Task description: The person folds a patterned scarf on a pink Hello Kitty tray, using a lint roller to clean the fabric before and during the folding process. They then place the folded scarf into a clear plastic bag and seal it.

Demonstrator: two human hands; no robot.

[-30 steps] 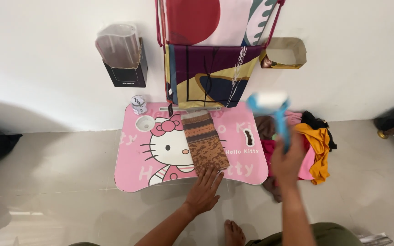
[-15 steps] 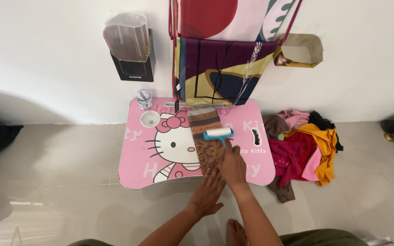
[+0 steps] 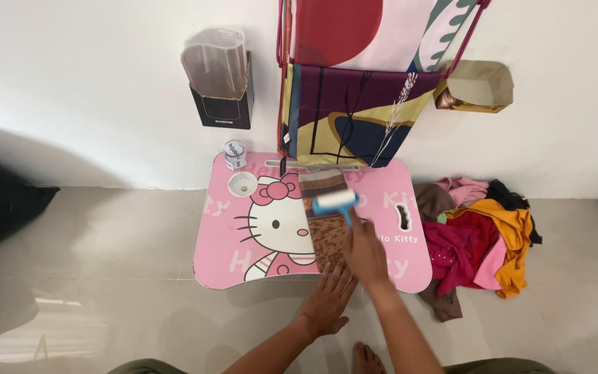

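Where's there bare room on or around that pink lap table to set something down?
The pink table is bare left of the brown cloth, below the cup hole, and right of the roller. The floor to its left is bare too. The clothes pile crowds the right side.

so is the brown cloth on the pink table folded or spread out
Folded: the brown cloth lies flat as a narrow strip down the pink table, the left hand at its near end and the right hand running a lint roller over it.
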